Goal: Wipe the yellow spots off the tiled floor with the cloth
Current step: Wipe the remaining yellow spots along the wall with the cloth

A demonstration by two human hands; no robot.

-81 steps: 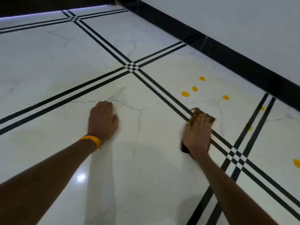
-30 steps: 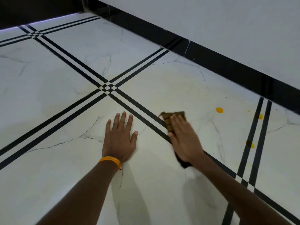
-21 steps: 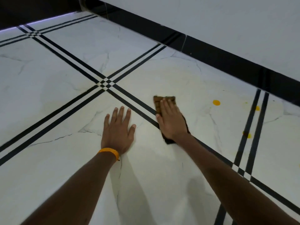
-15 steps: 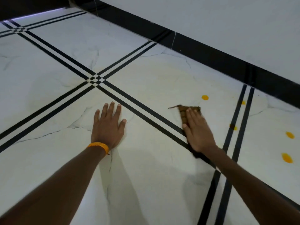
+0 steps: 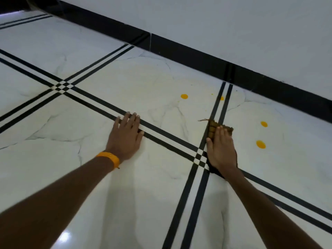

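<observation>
— Both hands had shifted in that half second. The right hand [image 5: 221,150] had carried the cloth [image 5: 212,127] rightward onto the crossing of the black stripes [image 5: 197,212], and the left hand [image 5: 124,137] had slid forward until its fingertips lay over the diagonal pair.
— How much of the cloth showed?
— Little. A brown, yellow-stained end with a loose thread stuck out beyond the fingertips, and a dark edge showed by the wrist. The rest was hidden beneath the palm.
— And the hand's pose?
— Flat, fingers straight and close together, pushing the cloth against the floor [image 5: 125,194]. The left hand lay flat too, fingers slightly spread on the tile, with an orange wristband [image 5: 108,157] at the wrist. Both forearms ran out of the bottom edge.
— The spots?
— One yellow spot [image 5: 184,96] lay ahead, between the hands. A second spot [image 5: 264,124] and a third spot [image 5: 260,144] sat right of the cloth, apart from it. A smaller mark [image 5: 222,98] on the far stripe was probably another, though too faint to be sure.
</observation>
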